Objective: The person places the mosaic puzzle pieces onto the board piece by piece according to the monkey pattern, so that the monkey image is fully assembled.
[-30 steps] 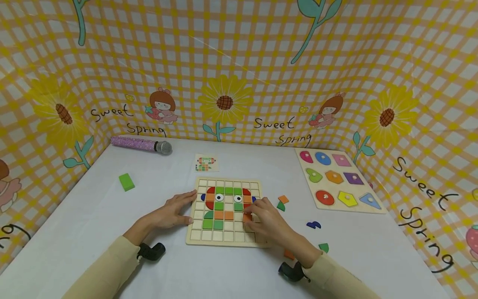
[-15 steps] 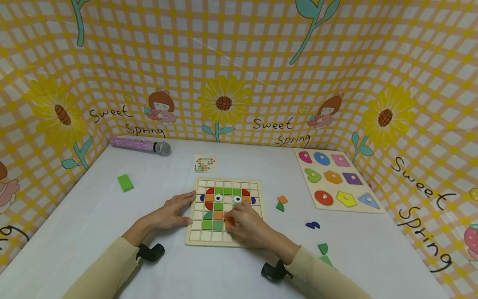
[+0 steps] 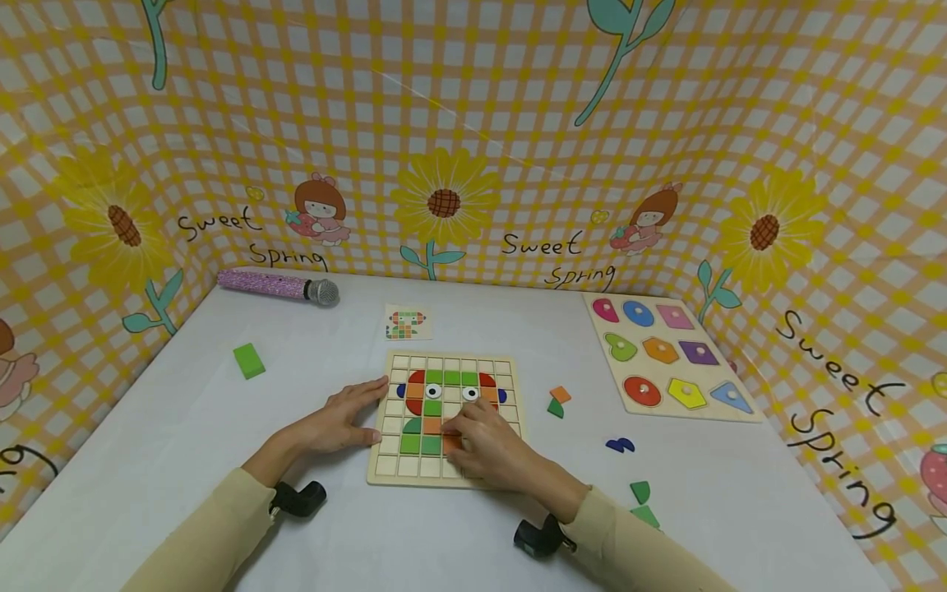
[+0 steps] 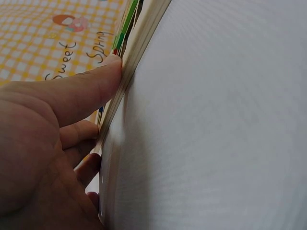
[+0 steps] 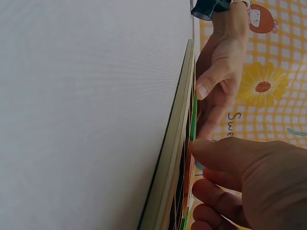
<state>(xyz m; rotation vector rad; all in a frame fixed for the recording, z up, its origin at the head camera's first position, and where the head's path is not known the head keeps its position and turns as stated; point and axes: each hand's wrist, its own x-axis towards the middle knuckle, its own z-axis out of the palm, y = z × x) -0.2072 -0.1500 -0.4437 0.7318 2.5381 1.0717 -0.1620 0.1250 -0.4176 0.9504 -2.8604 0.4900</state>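
Observation:
A square wooden grid board (image 3: 414, 482) lies on the table, with coloured tiles forming a figure with two eye discs. My left hand (image 3: 336, 423) rests its fairly straight fingers and thumb along the board's left edge; the left wrist view shows the thumb (image 4: 96, 91) against that edge. Over the middle of the grid, my right hand (image 3: 488, 444) pinches an orange tile (image 3: 450, 445) at a cell right of a green tile (image 3: 431, 446). The hand covers several cells at the lower right.
Right of the board lie an orange tile (image 3: 561, 395), green pieces (image 3: 639, 492) and dark blue half-rounds (image 3: 620, 445). A shape puzzle (image 3: 669, 413) stands farther right. Behind are a picture card (image 3: 408, 322), a green block (image 3: 249, 360) and a glittery microphone (image 3: 266, 285).
My right hand has moved left across the board with the orange tile, which now sits lower, at the cell beside the green one. The left hand has stayed at the board's edge.

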